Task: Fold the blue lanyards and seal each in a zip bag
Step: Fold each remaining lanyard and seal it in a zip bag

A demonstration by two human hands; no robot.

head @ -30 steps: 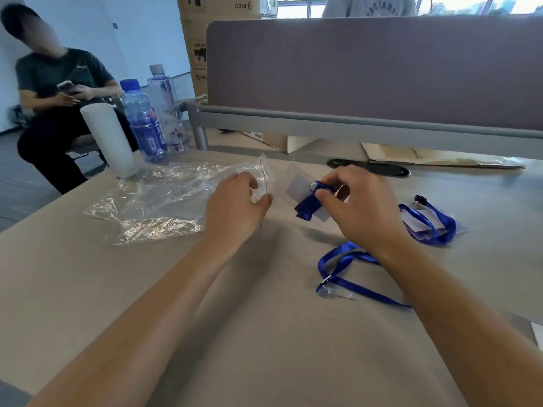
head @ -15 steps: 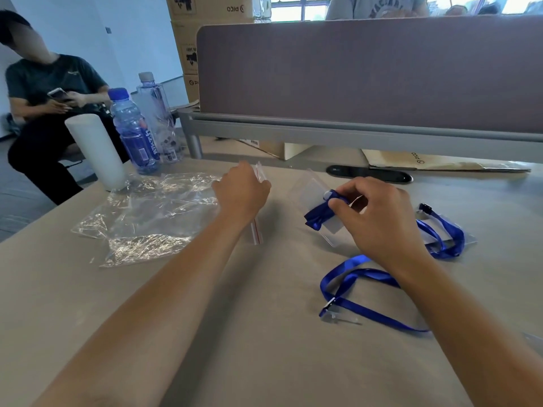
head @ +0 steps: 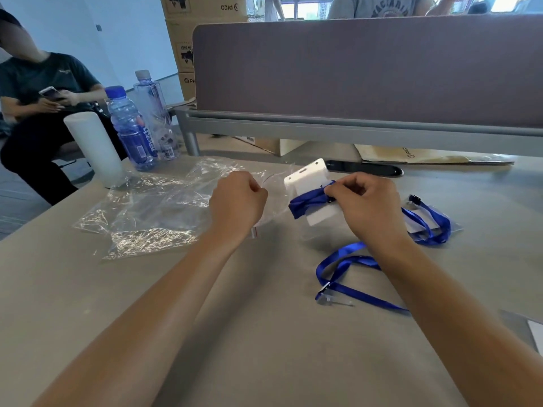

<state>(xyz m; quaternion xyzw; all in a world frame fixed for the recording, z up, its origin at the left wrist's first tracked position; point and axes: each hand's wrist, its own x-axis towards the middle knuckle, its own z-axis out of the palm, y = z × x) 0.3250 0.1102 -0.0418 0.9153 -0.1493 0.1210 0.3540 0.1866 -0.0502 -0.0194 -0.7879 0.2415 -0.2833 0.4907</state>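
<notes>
Right hand (head: pixel 367 207) pinches the folded blue lanyard (head: pixel 308 202) wrapped round its badge holder (head: pixel 308 177); left hand (head: pixel 236 201), just beside it, grips the zip bag (head: pixel 276 201).

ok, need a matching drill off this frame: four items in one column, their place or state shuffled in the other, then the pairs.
Items
1. folded blue lanyard wrapped round a white badge holder
2. clear zip bag with a red seal strip
3. loose blue lanyard with a clear clip
4. tall white plastic cylinder

Place or state
A. standing upright beside the blue-capped bottle
B. pinched in the right hand
C. lying unfolded on the table under the right forearm
D. gripped by the left hand

Pairs: 1-B, 2-D, 3-C, 4-A
</notes>
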